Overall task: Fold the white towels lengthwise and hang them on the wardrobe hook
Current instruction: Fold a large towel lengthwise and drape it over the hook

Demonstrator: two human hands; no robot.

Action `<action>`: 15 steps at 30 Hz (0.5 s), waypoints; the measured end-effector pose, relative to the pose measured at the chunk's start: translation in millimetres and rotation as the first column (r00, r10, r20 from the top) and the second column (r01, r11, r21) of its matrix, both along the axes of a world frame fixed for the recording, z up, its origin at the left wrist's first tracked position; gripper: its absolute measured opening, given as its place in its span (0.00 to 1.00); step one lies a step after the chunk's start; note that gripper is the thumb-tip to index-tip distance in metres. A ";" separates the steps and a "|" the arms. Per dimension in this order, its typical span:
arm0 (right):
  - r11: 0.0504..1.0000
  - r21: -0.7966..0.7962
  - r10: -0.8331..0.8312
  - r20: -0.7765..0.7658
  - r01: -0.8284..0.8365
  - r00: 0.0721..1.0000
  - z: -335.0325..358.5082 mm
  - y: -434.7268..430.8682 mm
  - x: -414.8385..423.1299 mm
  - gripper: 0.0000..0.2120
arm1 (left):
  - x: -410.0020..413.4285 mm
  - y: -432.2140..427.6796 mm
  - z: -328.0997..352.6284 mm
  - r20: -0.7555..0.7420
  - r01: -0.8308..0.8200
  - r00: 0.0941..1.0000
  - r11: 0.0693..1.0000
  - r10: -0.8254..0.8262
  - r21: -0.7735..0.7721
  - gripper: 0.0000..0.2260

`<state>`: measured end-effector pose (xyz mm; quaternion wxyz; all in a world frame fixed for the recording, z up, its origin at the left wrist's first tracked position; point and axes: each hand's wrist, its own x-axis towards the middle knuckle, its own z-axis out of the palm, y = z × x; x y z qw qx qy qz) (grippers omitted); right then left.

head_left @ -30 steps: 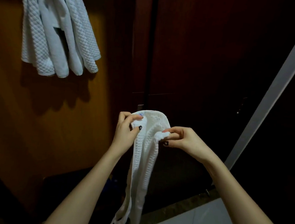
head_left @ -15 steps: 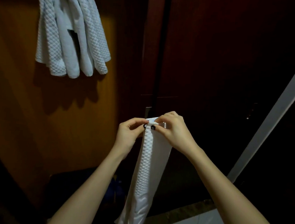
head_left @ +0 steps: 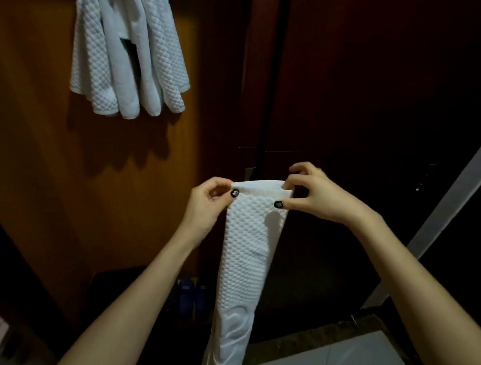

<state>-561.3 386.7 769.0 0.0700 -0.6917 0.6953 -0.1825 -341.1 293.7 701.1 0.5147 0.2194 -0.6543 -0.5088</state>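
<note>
Pinching white towel (head_left: 245,241): left hand (head_left: 205,205), right hand (head_left: 319,196).

A narrow white waffle-weave towel (head_left: 245,246) hung at frame centre. The left hand (head_left: 205,205) had its grip on the top edge at 9 o'clock, and the right hand (head_left: 319,198) at 3 o'clock. A bunch of white quilted towels (head_left: 129,41) hung at 11 o'clock against the brown wooden wardrobe panel (head_left: 31,164). Blue slippers (head_left: 191,294) sat low at 7 o'clock, between left forearm and towel.

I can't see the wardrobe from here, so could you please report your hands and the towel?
Left hand and right hand each pinch a top corner of the folded towel. It hangs straight down. Other towels hang upper left, nothing between.
</note>
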 end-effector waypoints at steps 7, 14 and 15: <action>0.986 -0.116 0.140 0.231 -0.116 0.963 -10.2 5.8 7.0 0.10 | 2.3 -1.8 8.3 0.043 -0.061 0.997 0.991 0.067 -0.119 0.12; 0.911 -0.412 0.204 0.405 -0.021 0.891 -4.6 -6.8 25.7 0.14 | -1.8 -3.1 37.7 0.005 -0.193 0.979 0.941 0.202 -0.277 0.19; 0.896 -0.445 0.205 0.396 -0.008 0.895 -2.6 -8.4 28.0 0.14 | -1.2 -3.4 40.1 -0.001 -0.199 0.978 0.941 0.207 -0.273 0.19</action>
